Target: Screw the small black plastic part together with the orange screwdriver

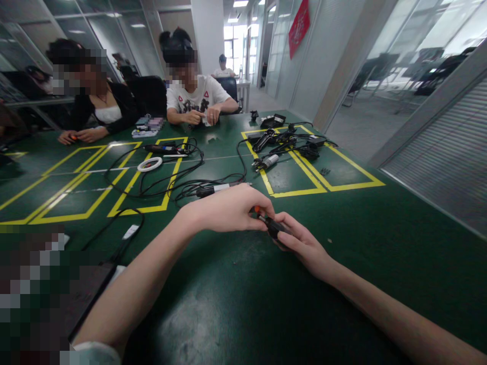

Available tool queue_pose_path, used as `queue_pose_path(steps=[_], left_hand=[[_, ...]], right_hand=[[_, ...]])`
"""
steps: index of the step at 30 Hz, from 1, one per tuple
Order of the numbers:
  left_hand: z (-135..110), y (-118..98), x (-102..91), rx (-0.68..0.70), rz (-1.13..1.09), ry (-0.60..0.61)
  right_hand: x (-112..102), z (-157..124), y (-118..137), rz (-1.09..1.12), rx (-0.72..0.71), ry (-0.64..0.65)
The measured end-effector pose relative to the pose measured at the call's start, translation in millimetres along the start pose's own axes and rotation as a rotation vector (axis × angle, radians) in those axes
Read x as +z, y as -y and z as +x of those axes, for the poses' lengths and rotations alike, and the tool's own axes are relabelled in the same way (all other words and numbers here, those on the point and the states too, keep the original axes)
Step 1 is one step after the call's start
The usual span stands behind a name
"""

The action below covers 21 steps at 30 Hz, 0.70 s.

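Note:
My left hand (232,208) arches over from the left with its fingers pinched on a small orange-ended tool (257,209). A short metal shaft shows below the orange; it looks like a small screwdriver, though most of it is hidden by the fingers. My right hand (300,238) is closed round a dark black part (276,229), holding it just above the green table. The shaft's tip meets the upper left end of that part. Whether it sits inside or only touches, I cannot tell. Both hands are close together in front of me.
Yellow tape rectangles (299,192) mark the green table (213,284). Beyond my hands lie black cables (182,175), a white ring (149,164), a silver-and-black motor-like piece (271,161) and small screws (325,172). A dark device (91,294) lies at left. Two people (198,96) work opposite.

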<state>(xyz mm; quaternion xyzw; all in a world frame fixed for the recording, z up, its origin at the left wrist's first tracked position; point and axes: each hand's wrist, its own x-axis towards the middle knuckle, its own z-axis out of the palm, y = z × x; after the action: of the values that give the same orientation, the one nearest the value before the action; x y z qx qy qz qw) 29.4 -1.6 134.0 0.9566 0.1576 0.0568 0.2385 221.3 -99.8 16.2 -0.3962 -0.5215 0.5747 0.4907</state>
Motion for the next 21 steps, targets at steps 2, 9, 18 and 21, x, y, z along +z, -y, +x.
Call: queue_pose_path(steps=[2, 9, 18, 21], left_hand=[[0, -2, -0.8, 0.005, -0.017, 0.005], [-5, -8, -6.2, 0.013, -0.066, 0.078], [-13, -24, -10.3, 0.009, -0.076, 0.218], [-25, -34, -19.9, 0.01, -0.063, 0.183]], right_hand=[[-3, 1, -2, -0.045, -0.032, 0.04], [5, -2, 1, -0.132, -0.014, 0.174], [-7, -9, 0, -0.378, -0.285, 0.4], [-4, -7, -1, -0.469, -0.363, 0.427]])
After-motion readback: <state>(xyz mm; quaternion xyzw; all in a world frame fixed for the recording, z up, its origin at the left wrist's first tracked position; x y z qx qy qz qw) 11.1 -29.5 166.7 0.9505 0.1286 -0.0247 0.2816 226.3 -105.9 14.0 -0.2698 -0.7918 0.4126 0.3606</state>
